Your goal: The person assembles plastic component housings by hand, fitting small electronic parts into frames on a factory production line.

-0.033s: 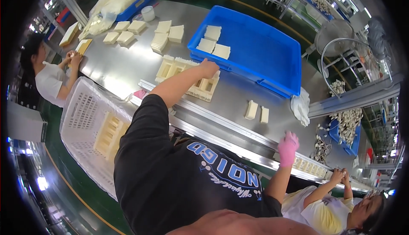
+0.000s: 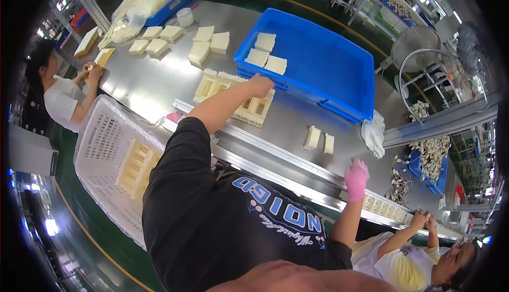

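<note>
In the head view, the left hand (image 2: 261, 86) is held over the right part of a cream compartmented tray (image 2: 253, 114) on the metal desk (image 2: 286, 127); its grip cannot be told. The tray is partly hidden by the forearm and bordered by a blue bin (image 2: 328, 61) containing cream blocks (image 2: 257, 57). The pink-gloved right hand (image 2: 356, 178) is held loosely released, near narrow cream pieces (image 2: 313, 137) and a white cloth (image 2: 373, 134).

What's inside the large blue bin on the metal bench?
Three cream blocks lie grouped at the left end of the large blue bin. What is under them is covered, and the left hand hides part of its near wall.
</note>
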`<state>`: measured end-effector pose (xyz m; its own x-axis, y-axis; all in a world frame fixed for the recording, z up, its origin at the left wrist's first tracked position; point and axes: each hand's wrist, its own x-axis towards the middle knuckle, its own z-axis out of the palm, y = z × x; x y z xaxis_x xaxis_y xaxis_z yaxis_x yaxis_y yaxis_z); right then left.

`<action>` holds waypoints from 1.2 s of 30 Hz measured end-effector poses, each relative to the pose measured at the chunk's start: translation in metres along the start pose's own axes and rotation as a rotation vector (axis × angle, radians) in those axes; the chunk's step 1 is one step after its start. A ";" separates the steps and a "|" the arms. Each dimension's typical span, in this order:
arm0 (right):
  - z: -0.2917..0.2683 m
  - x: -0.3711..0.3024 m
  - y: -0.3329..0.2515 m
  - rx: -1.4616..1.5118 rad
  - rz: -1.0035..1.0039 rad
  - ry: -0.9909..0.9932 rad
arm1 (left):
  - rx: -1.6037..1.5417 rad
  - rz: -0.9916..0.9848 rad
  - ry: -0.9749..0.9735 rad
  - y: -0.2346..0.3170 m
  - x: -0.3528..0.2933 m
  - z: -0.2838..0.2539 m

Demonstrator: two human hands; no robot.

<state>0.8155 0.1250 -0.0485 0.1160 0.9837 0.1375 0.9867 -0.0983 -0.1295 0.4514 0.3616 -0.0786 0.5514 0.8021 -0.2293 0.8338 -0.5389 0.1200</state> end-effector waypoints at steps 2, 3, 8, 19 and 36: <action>0.031 0.029 0.003 0.116 0.006 -0.110 | -0.099 0.077 0.006 0.007 0.011 -0.006; 0.040 0.044 -0.002 0.095 0.016 -0.197 | -0.255 0.113 0.095 0.015 0.007 -0.017; 0.085 0.090 -0.024 -0.032 0.077 -0.576 | -0.962 0.232 0.409 0.072 -0.018 -0.059; 0.089 0.089 -0.039 -0.045 0.160 -0.482 | -1.738 0.115 0.050 0.151 -0.033 -0.014; -0.007 0.060 -0.110 1.093 0.227 -0.409 | -1.610 0.011 0.130 0.169 -0.033 0.029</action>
<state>0.7149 0.1934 -0.0196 0.0354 0.9549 -0.2947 0.3046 -0.2912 -0.9069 0.5734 0.2368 -0.0792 0.4858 0.8606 -0.1526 -0.0537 0.2037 0.9776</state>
